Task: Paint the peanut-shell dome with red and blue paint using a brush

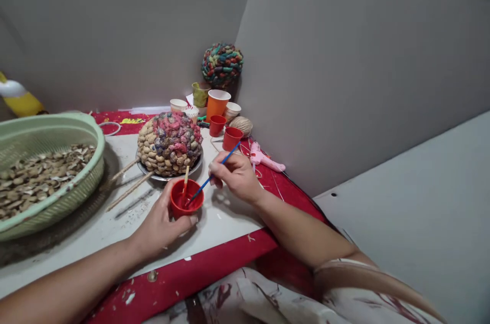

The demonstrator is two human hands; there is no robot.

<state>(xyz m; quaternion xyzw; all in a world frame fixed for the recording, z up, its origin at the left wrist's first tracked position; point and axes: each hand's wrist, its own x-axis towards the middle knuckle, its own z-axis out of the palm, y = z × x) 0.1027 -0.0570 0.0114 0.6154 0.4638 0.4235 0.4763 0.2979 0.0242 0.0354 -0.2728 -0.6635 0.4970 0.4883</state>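
Observation:
My left hand (163, 224) is wrapped round a small red cup (187, 198) of red paint on the white sheet. A wooden stick stands in the cup. My right hand (236, 175) pinches a thin blue paintbrush (214, 173) whose tip dips into that cup. Just behind the cup sits a ball of peanut shells (169, 143), partly painted pink, purple and blue, on a metal plate (196, 165).
A green basket (49, 132) of shells stands at the left. Behind are two more red cups (225, 132), an orange cup (218, 103), paper cups, a twine ball (241, 124), a pink glue gun (265, 158) and a painted shell ball (222, 64) in the wall corner.

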